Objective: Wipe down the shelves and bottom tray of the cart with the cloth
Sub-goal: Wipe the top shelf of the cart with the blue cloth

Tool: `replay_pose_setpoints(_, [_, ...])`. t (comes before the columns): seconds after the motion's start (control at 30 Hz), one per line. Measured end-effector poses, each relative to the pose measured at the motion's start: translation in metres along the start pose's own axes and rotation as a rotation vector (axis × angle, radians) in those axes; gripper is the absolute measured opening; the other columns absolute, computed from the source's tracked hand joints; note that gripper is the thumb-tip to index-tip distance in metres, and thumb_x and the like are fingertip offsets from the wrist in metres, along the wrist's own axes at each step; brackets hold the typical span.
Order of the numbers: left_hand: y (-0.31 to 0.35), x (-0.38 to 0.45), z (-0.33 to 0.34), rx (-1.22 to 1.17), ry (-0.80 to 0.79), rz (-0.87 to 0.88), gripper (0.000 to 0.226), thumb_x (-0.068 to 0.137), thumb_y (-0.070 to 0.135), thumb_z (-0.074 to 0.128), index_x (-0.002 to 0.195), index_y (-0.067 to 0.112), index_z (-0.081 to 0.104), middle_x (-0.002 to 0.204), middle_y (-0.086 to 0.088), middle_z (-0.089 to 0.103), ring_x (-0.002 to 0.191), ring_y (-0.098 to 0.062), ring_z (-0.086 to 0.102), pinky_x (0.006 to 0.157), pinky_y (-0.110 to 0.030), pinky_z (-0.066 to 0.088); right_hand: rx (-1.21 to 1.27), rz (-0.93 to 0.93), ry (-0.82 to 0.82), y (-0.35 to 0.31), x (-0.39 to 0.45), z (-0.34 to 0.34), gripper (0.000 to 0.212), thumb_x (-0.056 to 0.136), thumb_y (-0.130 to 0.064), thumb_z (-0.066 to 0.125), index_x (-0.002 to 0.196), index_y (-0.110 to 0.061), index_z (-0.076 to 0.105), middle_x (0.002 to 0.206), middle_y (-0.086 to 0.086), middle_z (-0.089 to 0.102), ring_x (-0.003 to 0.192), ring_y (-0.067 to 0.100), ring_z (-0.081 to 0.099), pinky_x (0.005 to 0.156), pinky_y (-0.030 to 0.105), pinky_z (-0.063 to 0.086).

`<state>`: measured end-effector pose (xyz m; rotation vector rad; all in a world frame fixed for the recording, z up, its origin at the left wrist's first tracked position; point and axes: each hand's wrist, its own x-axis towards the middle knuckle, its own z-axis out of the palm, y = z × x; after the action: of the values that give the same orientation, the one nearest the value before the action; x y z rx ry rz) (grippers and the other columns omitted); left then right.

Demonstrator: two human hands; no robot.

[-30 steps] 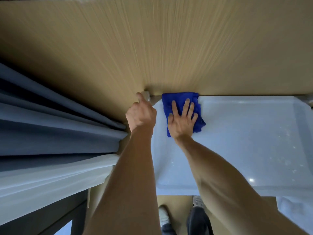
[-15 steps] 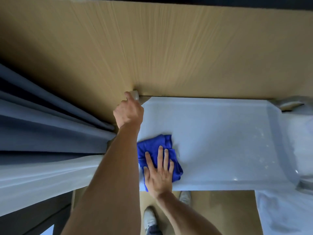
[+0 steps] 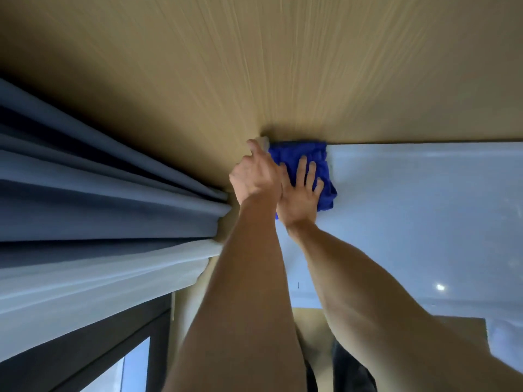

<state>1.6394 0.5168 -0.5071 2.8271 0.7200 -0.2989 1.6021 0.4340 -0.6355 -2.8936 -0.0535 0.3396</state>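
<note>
Wooden wall [image 3: 283, 66] fills the background, grey curtains [image 3: 99, 193] bunched at left. Right hand [image 3: 300, 196] presses flat, fingers spread, on the blue cloth [image 3: 297, 154] in the far left corner of the white shelf [image 3: 424, 207]. Left hand [image 3: 254, 179] is curled tight around the cart's corner post [image 3: 263, 142], touching the right.

The right hand [image 3: 300, 199] lies flat, fingers [image 3: 301, 168] spread, on a blue cloth [image 3: 308, 157] in the far left corner of the white shelf [image 3: 424, 207]. The left hand [image 3: 256, 179] grips the corner post [image 3: 264, 142] just beside it; grey curtains [image 3: 99, 193] hang at left.
</note>
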Motion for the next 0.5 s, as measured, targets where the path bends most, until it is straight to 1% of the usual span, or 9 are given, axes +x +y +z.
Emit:
replay_pose_setpoints(0.07, [0.001,-0.001,-0.004,-0.003,-0.011,-0.01,0.039,0.101,0.028,0.035,0.133,0.006,0.035,0.105,-0.018,0.067,0.094,-0.04,0.064,0.067,-0.039,0.035,0.026,-0.051,-0.009,0.012,-0.06,0.002,0.054,0.102,-0.044,0.022,0.153,-0.031,0.033,0.165,0.015,0.013,0.152,0.036,0.01,0.117,0.056,0.014])
replay_pose_setpoints(0.17, [0.002,-0.002,-0.001,-0.016,0.031,-0.009,0.037,0.101,0.027,0.033,0.131,0.007,0.037,0.103,-0.019,0.068,0.091,-0.041,0.065,0.066,-0.04,0.037,-0.016,-0.118,-0.063,0.026,-0.165,0.008,0.059,0.096,-0.039,0.027,0.153,-0.028,0.037,0.164,0.017,0.018,0.151,0.039,0.015,0.116,0.056,0.015])
replay_pose_setpoints(0.23, [0.002,-0.004,-0.003,-0.018,0.032,-0.008,0.038,0.101,0.027,0.032,0.132,0.007,0.037,0.102,-0.02,0.068,0.089,-0.04,0.065,0.066,-0.04,0.038,-0.023,-0.141,-0.128,0.032,-0.197,0.013,0.061,0.091,-0.039,0.032,0.15,-0.027,0.042,0.162,0.019,0.022,0.149,0.04,0.02,0.114,0.057,0.019])
replay_pose_setpoints(0.3, [0.001,-0.004,-0.001,-0.022,0.054,-0.011,0.036,0.101,0.026,0.031,0.13,0.007,0.037,0.1,-0.019,0.068,0.086,-0.04,0.065,0.064,-0.039,0.037,-0.033,-0.152,-0.167,0.036,-0.195,0.014,0.06,0.092,-0.045,0.041,0.15,-0.03,0.04,0.162,0.019,0.021,0.15,0.04,0.02,0.113,0.058,0.019])
replay_pose_setpoints(0.37, [0.0,-0.001,0.0,-0.026,0.064,-0.018,0.036,0.1,0.028,0.031,0.129,0.008,0.039,0.1,-0.019,0.068,0.086,-0.041,0.064,0.064,-0.039,0.036,-0.019,-0.136,-0.172,0.033,-0.175,0.015,0.058,0.095,-0.05,0.043,0.151,-0.034,0.037,0.163,0.018,0.02,0.15,0.039,0.019,0.113,0.059,0.022])
replay_pose_setpoints(0.43, [-0.001,0.001,0.004,-0.025,0.075,-0.035,0.041,0.1,0.034,0.032,0.131,0.008,0.04,0.105,-0.019,0.065,0.09,-0.042,0.064,0.066,-0.04,0.035,0.03,-0.064,-0.171,0.02,-0.139,0.011,0.055,0.099,-0.05,0.034,0.152,-0.035,0.034,0.164,0.016,0.017,0.151,0.038,0.016,0.114,0.06,0.022])
replay_pose_setpoints(0.5, [-0.001,0.002,0.006,-0.027,0.068,-0.051,0.047,0.1,0.041,0.033,0.133,0.009,0.04,0.112,-0.018,0.062,0.094,-0.042,0.063,0.068,-0.04,0.033,0.106,0.032,-0.036,0.004,-0.075,0.005,0.053,0.101,-0.05,0.027,0.152,-0.035,0.033,0.165,0.016,0.014,0.152,0.038,0.012,0.115,0.061,0.02])
